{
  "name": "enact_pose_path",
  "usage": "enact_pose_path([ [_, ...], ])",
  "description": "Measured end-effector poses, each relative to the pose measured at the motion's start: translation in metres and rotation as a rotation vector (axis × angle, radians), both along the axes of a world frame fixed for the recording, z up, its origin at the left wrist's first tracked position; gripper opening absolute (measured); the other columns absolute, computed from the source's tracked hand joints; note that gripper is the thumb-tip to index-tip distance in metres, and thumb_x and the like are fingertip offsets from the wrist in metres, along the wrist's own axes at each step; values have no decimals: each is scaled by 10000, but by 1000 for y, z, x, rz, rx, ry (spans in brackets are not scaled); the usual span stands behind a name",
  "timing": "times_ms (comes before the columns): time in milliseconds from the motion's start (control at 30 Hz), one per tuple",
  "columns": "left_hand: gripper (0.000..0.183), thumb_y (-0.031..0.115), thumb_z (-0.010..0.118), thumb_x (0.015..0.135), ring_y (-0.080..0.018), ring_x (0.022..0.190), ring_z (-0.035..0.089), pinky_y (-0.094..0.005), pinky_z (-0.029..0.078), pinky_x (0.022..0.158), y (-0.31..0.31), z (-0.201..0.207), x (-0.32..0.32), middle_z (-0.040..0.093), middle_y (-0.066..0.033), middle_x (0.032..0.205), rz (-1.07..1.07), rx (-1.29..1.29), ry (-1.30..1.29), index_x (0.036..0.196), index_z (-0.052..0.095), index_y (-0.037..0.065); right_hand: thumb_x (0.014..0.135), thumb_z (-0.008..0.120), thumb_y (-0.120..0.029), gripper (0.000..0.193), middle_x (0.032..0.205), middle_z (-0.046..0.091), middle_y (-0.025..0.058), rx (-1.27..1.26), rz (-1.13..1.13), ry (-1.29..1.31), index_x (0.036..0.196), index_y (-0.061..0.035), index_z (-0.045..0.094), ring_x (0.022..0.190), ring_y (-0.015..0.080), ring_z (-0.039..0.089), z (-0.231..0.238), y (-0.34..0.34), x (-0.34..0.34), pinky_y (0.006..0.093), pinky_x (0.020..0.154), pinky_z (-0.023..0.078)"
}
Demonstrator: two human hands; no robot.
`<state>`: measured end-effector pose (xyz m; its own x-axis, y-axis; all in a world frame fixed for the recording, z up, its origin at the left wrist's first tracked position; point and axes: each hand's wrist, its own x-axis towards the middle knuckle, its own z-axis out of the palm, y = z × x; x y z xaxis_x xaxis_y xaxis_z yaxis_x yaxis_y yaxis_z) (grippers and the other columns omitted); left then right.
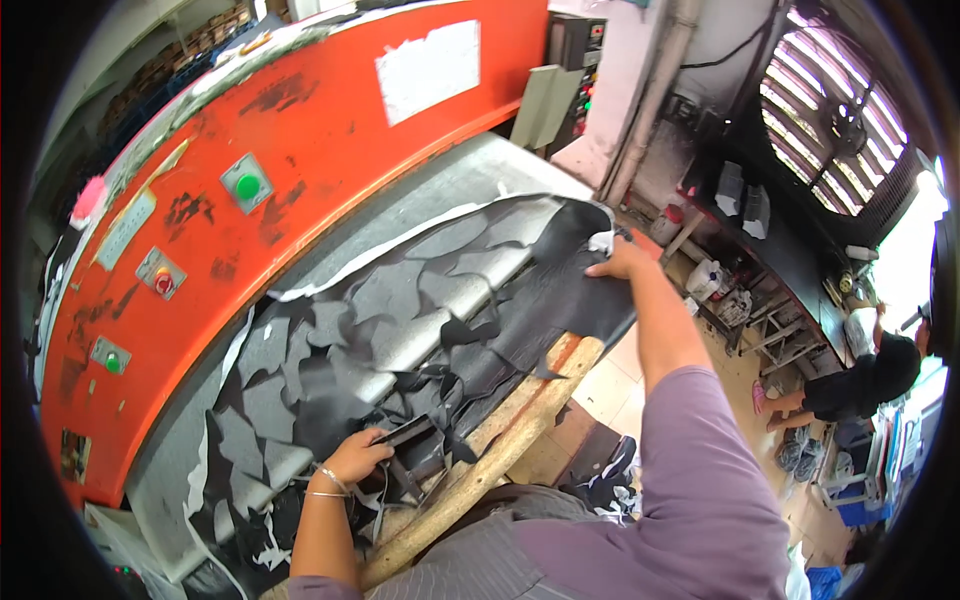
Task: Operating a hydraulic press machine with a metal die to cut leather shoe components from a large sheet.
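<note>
My left hand (357, 458) is closed around the edge of a dark metal frame (408, 430) that looks like a cutting die, low at the near edge of the press bed. My right arm reaches far to the right. There my right hand (622, 262) grips the far end of a black sheet (570, 290), thumb on top, beside a small white scrap (600, 242). Across the bed lies a web of black cut-out material (345, 325), full of shaped holes, with loose curling strips (470, 335) heaped between my hands.
The orange press beam (320, 130) with its push buttons arches over the bed (470, 165). A worn wooden rail (510, 440) runs along the front, against my body. At the right stand a dark workbench (790, 260), a large fan (840, 120) and another person (860, 375).
</note>
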<state>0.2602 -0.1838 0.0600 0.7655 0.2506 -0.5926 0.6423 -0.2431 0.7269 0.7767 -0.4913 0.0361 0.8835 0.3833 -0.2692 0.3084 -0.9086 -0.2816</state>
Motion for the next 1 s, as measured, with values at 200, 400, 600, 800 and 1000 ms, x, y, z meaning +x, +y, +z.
enact_pose_path([
  [200,508,276,653,815,-382,1043,574,-424,463,909,-36,109,47,595,-216,1133,-287,787,-179,1224,528,1,821,661,-150,312,1129,624,222,388,219,-210,1083,10,606,1094,350,572,94,-17,-82,374,952,425],
  [400,1202,431,815,615,-414,1418,77,-493,122,1139,-28,95,179,73,-282,1513,-350,1106,-644,1480,87,21,748,468,87,335,915,669,156,587,307,-91,1042,17,614,859,186,612,189,-40,-150,303,815,464],
  [600,1054,409,871,613,-323,1222,474,-392,342,1060,-4,69,284,445,-267,1305,-436,-57,-933,1353,235,9,687,429,90,384,932,642,198,543,341,-489,1008,1,621,905,348,624,253,-70,-195,351,808,480],
  [800,768,215,812,717,-155,1048,570,-323,452,933,-96,23,275,607,-84,1158,-994,-408,-498,1338,410,8,781,583,-149,198,874,649,84,404,479,-970,973,-106,604,759,315,593,261,-62,-142,382,695,465],
  [1000,314,243,679,776,-205,658,618,-369,495,611,-145,92,199,666,-100,807,-626,49,-389,1010,637,37,888,505,-265,229,843,658,111,128,61,-693,881,-96,659,771,250,650,277,-35,-160,367,710,507],
])
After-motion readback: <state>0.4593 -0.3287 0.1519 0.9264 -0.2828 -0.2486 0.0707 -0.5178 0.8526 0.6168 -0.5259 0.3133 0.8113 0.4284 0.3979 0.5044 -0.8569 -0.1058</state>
